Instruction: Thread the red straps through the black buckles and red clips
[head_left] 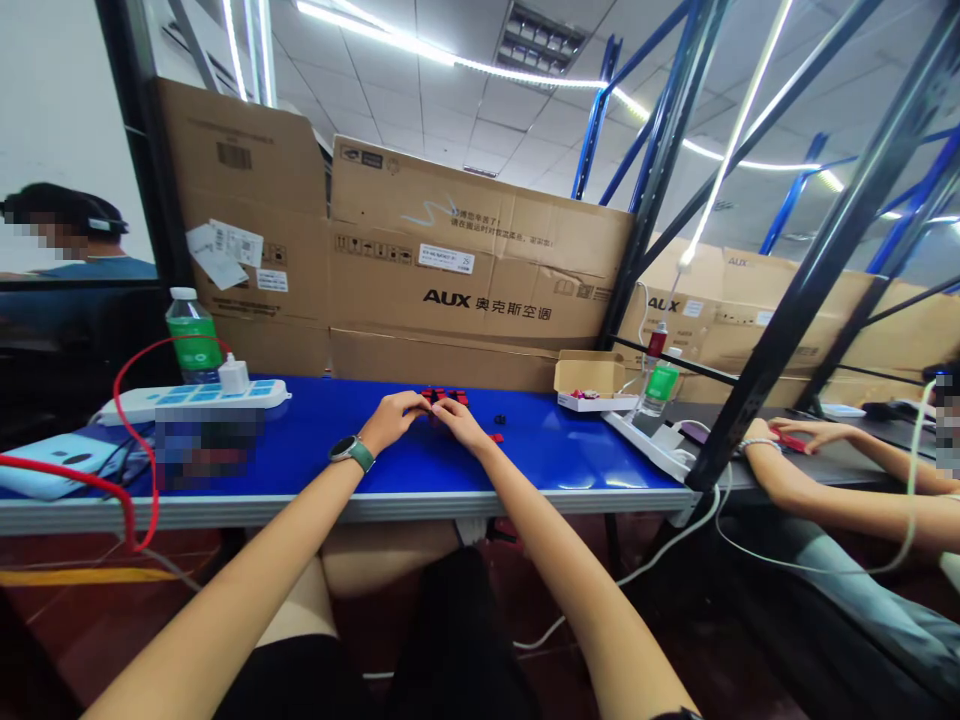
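Observation:
Over the middle of the blue tabletop point(330, 450), my two hands meet with their fingertips nearly touching. My left hand point(391, 420), with a green-strapped watch point(351, 452) on its wrist, is closed in a pinch. My right hand point(459, 422) is pinched too, right beside it. Whatever lies between the fingers is small and mostly hidden. Just behind the fingertips sit several small red pieces point(456, 396) with dark parts among them. To the right of my right hand lie small black pieces point(500, 420) and a flat red piece point(497, 438).
An open cardboard box point(592, 402) with small items stands at the back right, near a power strip point(649, 445) and a bottle point(661, 385). At left are another power strip point(142, 404), a bottle point(193, 335) and a light-blue case point(64, 462). Co-worker's hands point(806, 437) work at far right.

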